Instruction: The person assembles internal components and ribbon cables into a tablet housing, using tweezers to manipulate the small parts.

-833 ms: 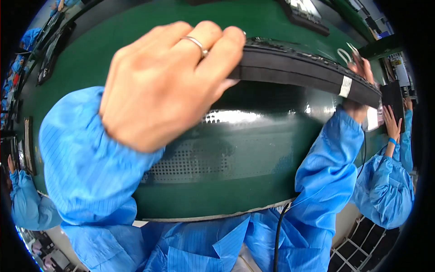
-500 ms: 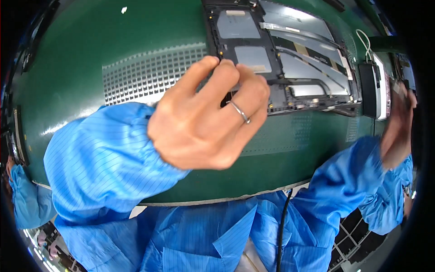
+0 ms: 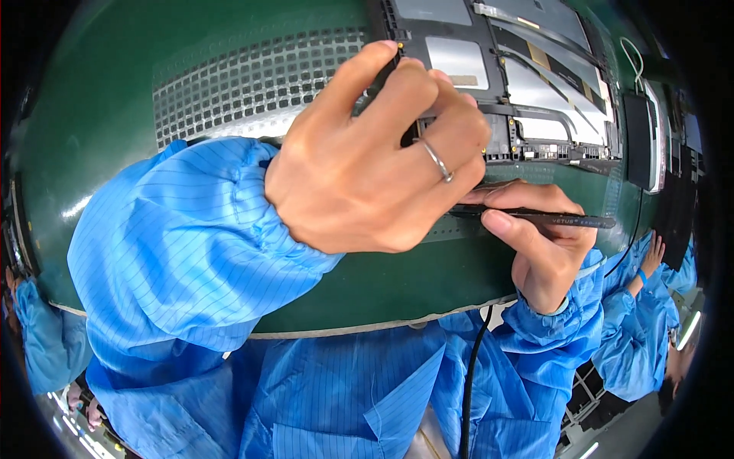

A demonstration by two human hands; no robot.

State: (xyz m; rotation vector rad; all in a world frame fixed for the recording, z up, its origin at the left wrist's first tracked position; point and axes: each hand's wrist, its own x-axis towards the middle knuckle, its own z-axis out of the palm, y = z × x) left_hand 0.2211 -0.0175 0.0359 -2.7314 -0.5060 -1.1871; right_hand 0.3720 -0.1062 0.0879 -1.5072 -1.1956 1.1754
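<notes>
My left hand (image 3: pixel 367 161), with a ring on one finger, arches over the near left corner of a flat black device casing (image 3: pixel 497 73). The casing has grey panels and ribbon cables. Its fingers are bent together at the casing's edge, and whatever is under the fingertips is hidden. My right hand (image 3: pixel 547 237) pinches slim black tweezers (image 3: pixel 566 219) just in front of the casing. The tweezers' tips point left, out of sight behind my left hand. Left of the casing lies a clear sheet with rows of small dark squares (image 3: pixel 245 84), partly beneath my left wrist.
A green mat (image 3: pixel 367 283) covers the table. Right of the casing stands a black and white box (image 3: pixel 641 141) with a white cable (image 3: pixel 633 55). Another person's hand (image 3: pixel 654 256) and blue sleeve show at the far right; another blue sleeve (image 3: pixel 53 336) is at the far left.
My right hand has come from the far right, beside the box, to the casing's near edge and now holds the tweezers. My left hand stays at the casing's corner; the whole view has shifted slightly.
</notes>
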